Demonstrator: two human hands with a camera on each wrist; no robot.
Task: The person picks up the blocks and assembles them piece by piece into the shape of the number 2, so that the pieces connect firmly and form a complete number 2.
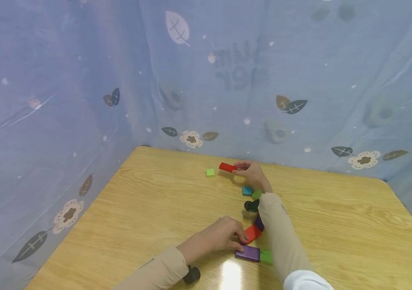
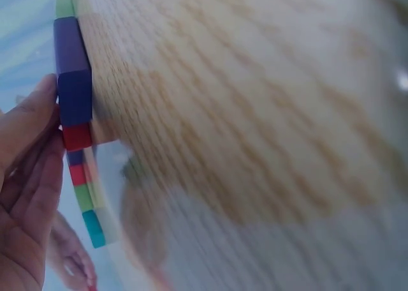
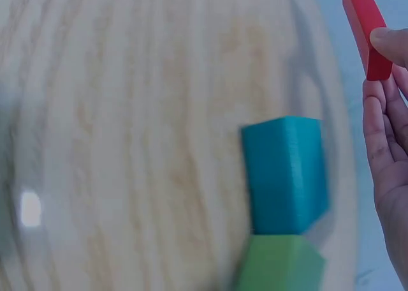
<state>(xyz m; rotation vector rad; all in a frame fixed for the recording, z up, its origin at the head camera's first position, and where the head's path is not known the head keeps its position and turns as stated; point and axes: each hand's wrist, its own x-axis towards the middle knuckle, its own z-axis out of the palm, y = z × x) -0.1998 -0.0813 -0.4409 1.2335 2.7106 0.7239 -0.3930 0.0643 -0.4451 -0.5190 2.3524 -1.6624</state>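
Note:
My right hand [image 1: 252,174] pinches a red block [image 1: 227,167] between thumb and fingers, close over the far part of the table. In the right wrist view the thumb lies on one face of this red block [image 3: 368,36]. My left hand [image 1: 224,234] rests by a curved row of blocks, fingers extended in its wrist view. Its thumb touches a purple block [image 1: 247,253], and its fingertips are right at a flat red block [image 1: 252,233]. A darker purple block [image 1: 259,223], a teal block [image 1: 247,191] and a green block [image 1: 256,194] continue the row, partly hidden by my right arm.
A lime-green block [image 1: 210,172] lies apart, left of the held block. Another green block [image 1: 265,256] adjoins the near purple one. Black wrist cameras [image 1: 192,274] sit at both wrists. A blue patterned curtain [image 1: 227,100] hangs behind the wooden table [image 1: 148,201].

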